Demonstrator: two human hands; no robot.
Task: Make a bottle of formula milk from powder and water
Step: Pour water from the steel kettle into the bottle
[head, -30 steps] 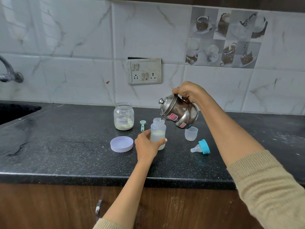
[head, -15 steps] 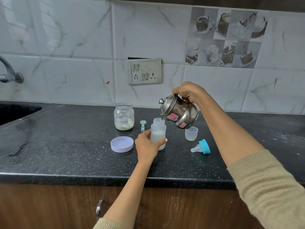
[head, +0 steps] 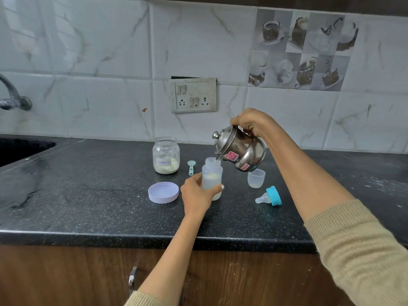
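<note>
Two hands engaged, well apart. Bottle point(head: 212, 176) stands mid-worktop, nearer the front edge than the wall; left hand point(head: 197, 194) wraps its lower body. Right hand point(head: 254, 123) grips the handle of the steel kettle point(head: 241, 152), tilted, spout at the bottle mouth. Against the frames a second back: tilt and grip unchanged, cloudy level about the same. Judgement: water fill ongoing, slow. Formula jar point(head: 166, 155) and scoop point(head: 191, 167) sit behind, lid point(head: 163, 192) left, teat cap point(head: 270, 196) and clear cup point(head: 256, 178) right.
</note>
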